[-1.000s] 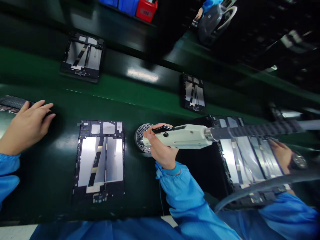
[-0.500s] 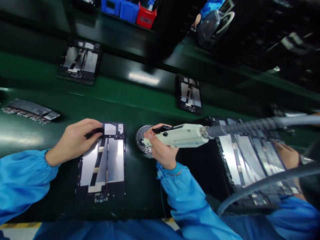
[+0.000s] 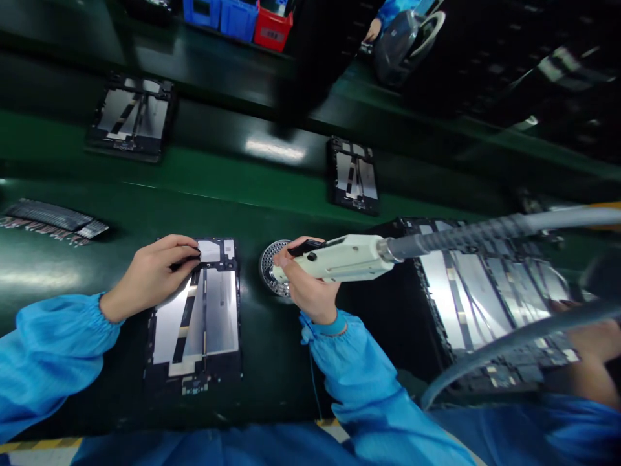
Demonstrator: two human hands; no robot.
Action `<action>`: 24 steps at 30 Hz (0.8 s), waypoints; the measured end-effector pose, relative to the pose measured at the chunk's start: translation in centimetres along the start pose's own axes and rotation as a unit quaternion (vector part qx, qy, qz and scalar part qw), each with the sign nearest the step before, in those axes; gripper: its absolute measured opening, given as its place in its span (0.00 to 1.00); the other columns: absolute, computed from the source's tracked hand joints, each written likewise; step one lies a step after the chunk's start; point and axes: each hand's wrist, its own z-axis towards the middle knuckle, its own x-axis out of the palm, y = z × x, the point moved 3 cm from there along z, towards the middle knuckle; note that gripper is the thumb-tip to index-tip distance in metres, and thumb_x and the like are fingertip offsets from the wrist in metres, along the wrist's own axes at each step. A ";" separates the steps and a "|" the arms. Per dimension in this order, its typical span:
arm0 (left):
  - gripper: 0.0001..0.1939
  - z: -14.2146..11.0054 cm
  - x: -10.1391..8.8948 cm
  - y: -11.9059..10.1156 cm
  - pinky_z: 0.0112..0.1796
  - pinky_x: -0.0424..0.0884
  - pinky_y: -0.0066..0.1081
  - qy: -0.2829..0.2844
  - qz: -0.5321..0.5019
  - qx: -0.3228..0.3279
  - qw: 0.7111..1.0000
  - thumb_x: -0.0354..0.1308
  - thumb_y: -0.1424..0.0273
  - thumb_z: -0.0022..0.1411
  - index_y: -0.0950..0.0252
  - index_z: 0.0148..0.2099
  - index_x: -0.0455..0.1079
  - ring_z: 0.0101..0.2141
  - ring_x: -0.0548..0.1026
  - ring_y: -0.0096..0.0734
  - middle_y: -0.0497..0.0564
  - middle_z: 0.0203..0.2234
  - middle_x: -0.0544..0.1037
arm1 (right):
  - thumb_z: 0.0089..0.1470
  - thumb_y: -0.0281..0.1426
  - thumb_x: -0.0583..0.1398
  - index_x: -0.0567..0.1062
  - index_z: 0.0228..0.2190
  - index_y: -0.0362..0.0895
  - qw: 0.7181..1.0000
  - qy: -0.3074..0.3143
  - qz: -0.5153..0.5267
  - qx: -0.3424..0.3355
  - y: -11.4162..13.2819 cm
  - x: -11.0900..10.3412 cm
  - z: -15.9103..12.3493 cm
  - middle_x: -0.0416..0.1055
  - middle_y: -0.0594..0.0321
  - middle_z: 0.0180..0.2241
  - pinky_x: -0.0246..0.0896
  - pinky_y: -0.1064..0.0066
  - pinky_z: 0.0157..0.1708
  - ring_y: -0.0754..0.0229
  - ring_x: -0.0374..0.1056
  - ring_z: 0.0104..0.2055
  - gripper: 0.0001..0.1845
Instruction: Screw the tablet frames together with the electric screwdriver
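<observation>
My left hand (image 3: 158,268) is at the upper left of an opened tablet (image 3: 220,310), its thumb and fingers pinched on a small black part (image 3: 198,254) that they mostly hide. The tablet lies flat on the green bench with its silver back plate and dark ribbon cable showing. In my right hand (image 3: 315,294) is a pale electric screwdriver (image 3: 356,257), held nearly level with its nose over a round perforated metal screw tray (image 3: 268,265). The screwdriver's bit is hidden by the hand and tray.
A strip of dark parts (image 3: 53,217) lies at left. Two more opened tablets (image 3: 130,120) sit farther back. At right, several tablets (image 3: 460,304) overlap beside a co-worker's hand (image 3: 594,336), crossed by a grey cable (image 3: 514,327). Blue bins (image 3: 237,19) and a red bin (image 3: 272,29) stand behind.
My left hand has moved right from the strip to the tablet's top with a small black part. My right hand stays over the screw tray with the screwdriver. The view has shifted slightly.
</observation>
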 end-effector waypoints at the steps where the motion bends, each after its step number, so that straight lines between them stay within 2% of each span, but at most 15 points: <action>1: 0.14 -0.1 0.0 0.0 0.46 0.81 0.35 0.000 0.002 0.001 1.000 0.53 0.64 0.70 0.62 0.40 0.80 0.42 0.82 0.36 0.52 0.43 0.82 | 0.52 0.27 0.66 0.73 0.36 0.48 1.000 0.003 0.006 -0.002 0.0 0.1 0.0 0.71 0.68 0.27 0.69 0.61 0.35 0.60 0.70 0.30 0.09; 7: 0.14 -0.3 0.6 -0.3 0.45 0.81 0.34 -0.006 0.002 0.025 1.000 0.54 0.66 0.70 0.64 0.40 0.80 0.43 0.82 0.37 0.54 0.43 0.82 | 0.50 0.26 0.66 0.75 0.40 0.49 1.000 -0.015 -0.002 -0.004 1.6 -0.1 -0.1 0.70 0.69 0.27 0.70 0.61 0.35 0.61 0.70 0.29 0.14; 13: 0.13 2.0 3.2 -1.1 0.45 0.81 0.33 0.017 -0.048 0.082 0.995 0.53 0.70 0.71 0.66 0.42 0.79 0.43 0.82 0.34 0.56 0.44 0.82 | 0.46 0.24 0.66 0.75 0.36 0.48 0.997 -0.059 0.009 -0.053 4.8 -0.7 0.6 0.67 0.71 0.23 0.71 0.61 0.32 0.60 0.71 0.27 0.13; 18: 0.12 4.0 5.3 -0.4 0.46 0.80 0.34 0.020 -0.040 0.090 0.995 0.54 0.70 0.70 0.65 0.41 0.79 0.43 0.81 0.34 0.55 0.44 0.82 | 0.43 0.23 0.66 0.75 0.33 0.47 0.995 -0.080 0.030 -0.048 5.0 -0.8 1.1 0.69 0.71 0.22 0.70 0.63 0.31 0.62 0.70 0.26 0.12; 24: 0.12 4.4 5.9 0.3 0.45 0.79 0.38 0.036 -0.016 0.097 0.995 0.55 0.68 0.71 0.64 0.41 0.79 0.42 0.79 0.35 0.55 0.43 0.83 | 0.45 0.24 0.67 0.75 0.34 0.48 0.996 -0.076 -0.006 -0.046 4.7 -1.2 0.9 0.69 0.71 0.23 0.71 0.61 0.33 0.60 0.71 0.27 0.13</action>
